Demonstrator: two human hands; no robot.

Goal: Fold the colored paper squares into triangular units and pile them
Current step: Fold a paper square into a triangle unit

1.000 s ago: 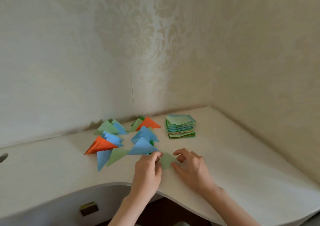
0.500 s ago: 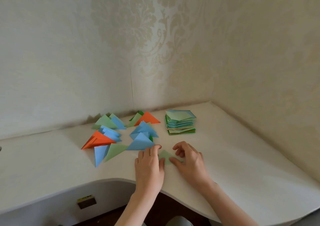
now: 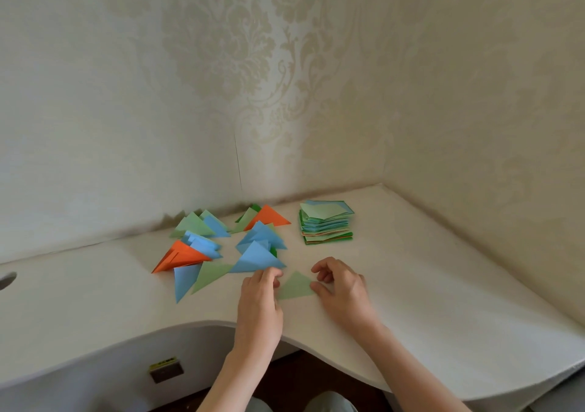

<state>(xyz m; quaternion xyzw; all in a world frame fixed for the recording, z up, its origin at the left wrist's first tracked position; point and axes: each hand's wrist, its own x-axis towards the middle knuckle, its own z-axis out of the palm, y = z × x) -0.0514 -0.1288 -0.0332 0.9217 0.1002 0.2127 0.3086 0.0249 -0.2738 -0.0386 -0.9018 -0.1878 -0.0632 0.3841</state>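
Presently no brand or legible writing is found; a small dark fitting with a yellow-green label (image 3: pixel 166 370) sits on the front panel below the surface (image 3: pixel 443 301), its print too small to read.

The light green triangle (image 3: pixel 296 287) lies flat near the front edge, between the two hands. The left hand (image 3: pixel 260 304) rests at its left corner, fingertips at the edge of the paper; whether that grip pinches the sheet or only touches it cannot be told. The right hand (image 3: pixel 343 288) has its thumb at the triangle's right corner, the other fingers curled loosely above the surface and off the paper.

Behind and left lies the pile of folded triangles (image 3: pixel 221 247), blue, orange and green pieces overlapping loosely. The nearest blue unit (image 3: pixel 256 259) almost touches the left fingertips. A stack of unfolded squares (image 3: pixel 326 225) stands well behind the right hand, near the wall corner. A round hole (image 3: pixel 7 280) shows at the far left of the surface. Patterned wallpaper (image 3: pixel 253 79) covers both walls.

Against the frame half a second earlier, the hands have drawn apart and most of the triangle is now exposed; then the left hand lay flat beside the piece and the right covered part of it. Pile and stack are unchanged.
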